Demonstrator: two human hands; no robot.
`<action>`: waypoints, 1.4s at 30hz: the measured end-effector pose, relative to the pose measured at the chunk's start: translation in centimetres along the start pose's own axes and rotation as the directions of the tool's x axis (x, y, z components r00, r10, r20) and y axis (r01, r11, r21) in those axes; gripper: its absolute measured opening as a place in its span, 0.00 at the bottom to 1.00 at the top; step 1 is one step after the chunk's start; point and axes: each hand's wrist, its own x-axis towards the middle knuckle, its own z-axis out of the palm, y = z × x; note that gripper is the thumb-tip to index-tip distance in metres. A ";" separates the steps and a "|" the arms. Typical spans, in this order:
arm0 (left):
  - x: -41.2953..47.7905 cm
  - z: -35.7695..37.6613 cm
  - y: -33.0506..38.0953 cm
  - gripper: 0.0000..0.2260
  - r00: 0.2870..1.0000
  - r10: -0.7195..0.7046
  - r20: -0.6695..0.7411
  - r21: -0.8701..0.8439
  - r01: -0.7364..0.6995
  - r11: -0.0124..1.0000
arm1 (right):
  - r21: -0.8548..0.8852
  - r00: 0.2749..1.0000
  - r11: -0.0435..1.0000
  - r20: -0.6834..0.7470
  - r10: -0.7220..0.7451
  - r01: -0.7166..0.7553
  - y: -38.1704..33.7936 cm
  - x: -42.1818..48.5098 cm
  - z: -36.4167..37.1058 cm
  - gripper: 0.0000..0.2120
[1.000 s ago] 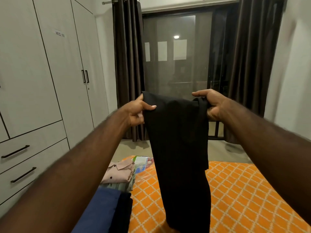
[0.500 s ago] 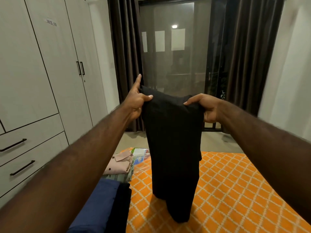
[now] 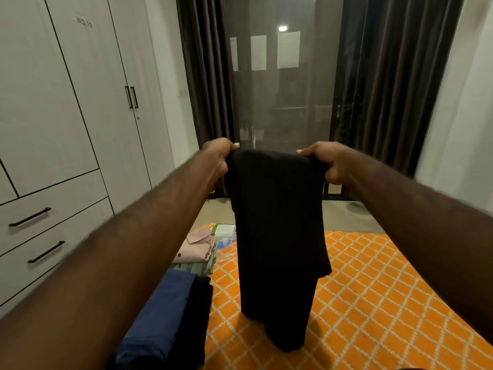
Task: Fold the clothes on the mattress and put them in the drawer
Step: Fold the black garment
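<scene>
Both hands up: the left hand and right hand each pinch a top corner of the long black garment, hanging lengthwise straight down, its hem apparently brushing the orange lattice-patterned mattress.

Mattress in an orange lattice cover, folded clothes along its left edge.
Nearest me I see a navy garment with a black piece touching its right side; beyond, a pink shirt sits on greenish patterned cloth, a plastic packet just behind.
</scene>
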 end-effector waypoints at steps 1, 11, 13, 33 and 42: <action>-0.3 -0.1 0.0 0.04 0.998 -0.046 0.034 -0.025 0.047 0.999 | 0.030 0.999 0.999 0.016 0.045 -0.045 0.1 0.1 -0.1 0.12; -0.8 1.1 -1.2 0.18 0.999 -0.016 -0.041 0.094 0.020 0.995 | -0.087 0.984 0.985 0.092 0.155 -0.147 1.4 -0.4 -1.0 0.17; -0.4 1.1 -1.4 0.21 0.995 0.017 -0.095 0.133 -0.004 0.991 | -0.128 0.990 0.984 0.053 0.128 -0.120 1.4 -0.5 -1.0 0.17; -1.4 -0.4 -2.2 0.12 0.963 0.215 0.162 0.352 -0.260 0.899 | -0.365 0.995 0.931 -0.096 -0.021 -0.015 1.4 -2.2 0.2 0.09; -0.3 -0.9 -2.0 0.12 0.963 0.173 0.208 0.561 -0.263 0.785 | -0.299 0.996 0.954 -0.087 -0.005 -0.021 0.9 -2.4 0.4 0.03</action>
